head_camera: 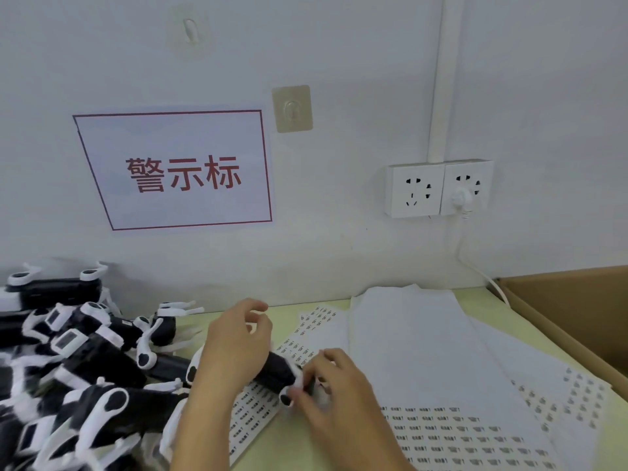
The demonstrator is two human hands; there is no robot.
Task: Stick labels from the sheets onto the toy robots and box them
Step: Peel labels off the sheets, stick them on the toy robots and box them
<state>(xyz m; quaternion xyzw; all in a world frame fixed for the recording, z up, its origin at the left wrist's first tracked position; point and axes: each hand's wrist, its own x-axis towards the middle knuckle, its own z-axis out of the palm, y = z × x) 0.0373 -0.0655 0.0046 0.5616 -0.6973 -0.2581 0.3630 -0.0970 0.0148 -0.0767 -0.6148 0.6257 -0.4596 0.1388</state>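
Observation:
A black and white toy robot lies across the label sheets in the middle of the table. My left hand rests over its left half with fingers curled round the body. My right hand pinches the robot's right end with its fingertips. A sheet of small printed labels lies under and right of my right hand. Another label sheet shows behind the robot. I cannot see a label between my fingers.
A pile of several black and white toy robots fills the left of the table. An open cardboard box stands at the right edge. Blank backing sheets lie at the back. The wall holds a sign and sockets.

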